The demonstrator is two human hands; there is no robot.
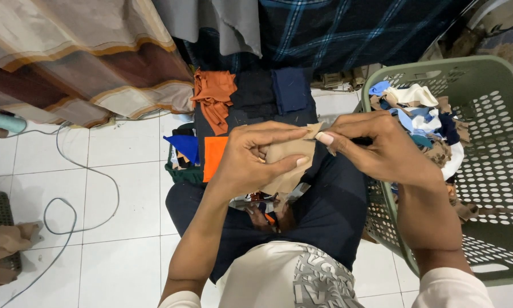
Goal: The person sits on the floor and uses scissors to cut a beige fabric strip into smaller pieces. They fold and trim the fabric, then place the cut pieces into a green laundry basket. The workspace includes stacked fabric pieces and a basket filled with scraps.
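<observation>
Over the lap, the left hand (250, 157) pinches a tan cloth scrap (288, 165) between thumb and fingers. The right hand (382, 148) grips the scrap's top edge, fingers closed tight. A green basket (496, 171) of cloth scraps stands just beside the right arm.

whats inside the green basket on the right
The green basket holds a heap of fabric scraps in blue, white, cream and brown. The right hand covers part of the heap; its bottom layers are hidden.

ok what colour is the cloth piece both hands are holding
Tan, a plain light brown piece of cloth, pinched between the left hand and right hand; the head view shows it.
</observation>
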